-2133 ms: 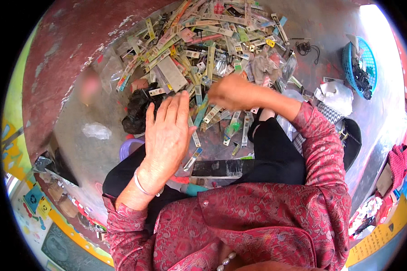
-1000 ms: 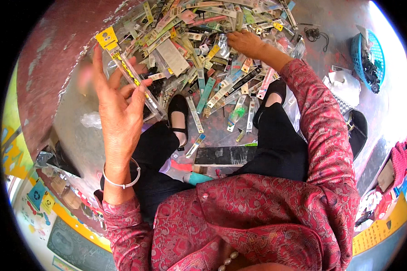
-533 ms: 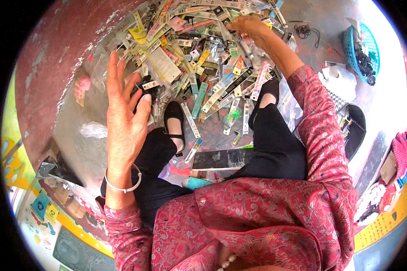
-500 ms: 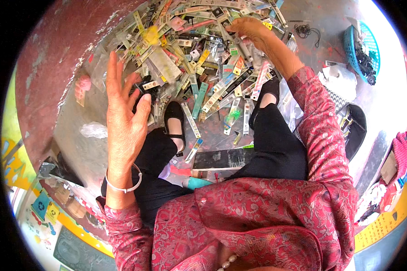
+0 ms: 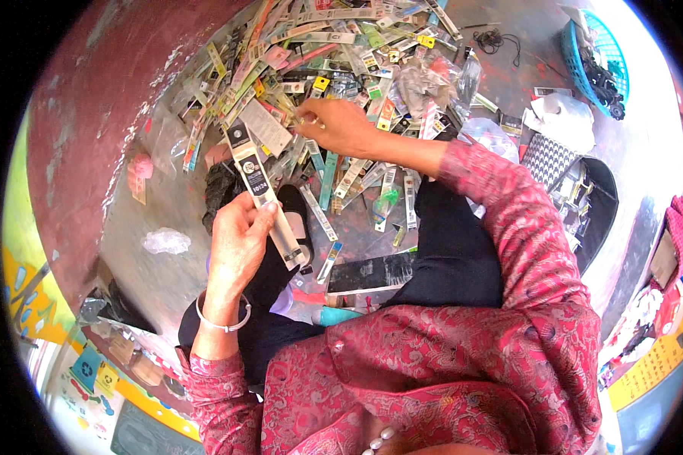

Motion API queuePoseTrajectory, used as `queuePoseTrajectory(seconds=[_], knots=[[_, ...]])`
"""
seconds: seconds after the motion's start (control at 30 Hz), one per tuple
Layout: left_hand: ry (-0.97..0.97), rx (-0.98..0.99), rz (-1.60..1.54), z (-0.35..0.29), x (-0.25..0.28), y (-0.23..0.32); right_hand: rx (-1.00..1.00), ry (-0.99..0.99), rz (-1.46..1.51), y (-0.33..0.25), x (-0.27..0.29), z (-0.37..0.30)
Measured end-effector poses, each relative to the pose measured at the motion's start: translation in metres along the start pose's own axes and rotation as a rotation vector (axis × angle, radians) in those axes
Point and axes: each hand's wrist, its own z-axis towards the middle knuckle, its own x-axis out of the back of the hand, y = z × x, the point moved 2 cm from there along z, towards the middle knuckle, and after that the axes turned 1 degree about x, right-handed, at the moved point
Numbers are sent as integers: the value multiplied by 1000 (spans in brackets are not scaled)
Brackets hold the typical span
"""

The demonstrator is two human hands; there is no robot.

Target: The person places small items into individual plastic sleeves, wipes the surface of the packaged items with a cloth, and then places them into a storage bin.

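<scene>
My left hand (image 5: 237, 239) is closed around the lower part of a long, narrow clear packet (image 5: 255, 176) with a black label, tilted above my left shoe. My right hand (image 5: 338, 127) is over the middle of a heap of similar long, slim packets (image 5: 311, 36), its fingertips drawn together. Whether anything small is pinched there I cannot make out. Beside it lies a wide pale packet (image 5: 264, 127). A crumpled black plastic bag (image 5: 218, 193) is partly hidden behind the held packet.
A blue plastic basket (image 5: 577, 67) with black items stands at the far right. Nearer are a white plastic bag (image 5: 560, 115) and an open black bag (image 5: 596, 216). A dark board (image 5: 372, 273) lies between my legs. Clear crumpled plastic (image 5: 167, 241) rests on the floor at left.
My left hand was spread and now grips the long packet. My right hand has come from the heap's far right side toward its middle, nearer to me.
</scene>
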Motion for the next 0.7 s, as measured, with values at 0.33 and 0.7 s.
queuePoseTrajectory(seconds=[0.33,0.7], knots=[[-57,52,57,-1,-10,14,405,-23,-1301,134,-61,11],[-78,-6,23,4,-6,9,-242,236,-346,120,76,12]])
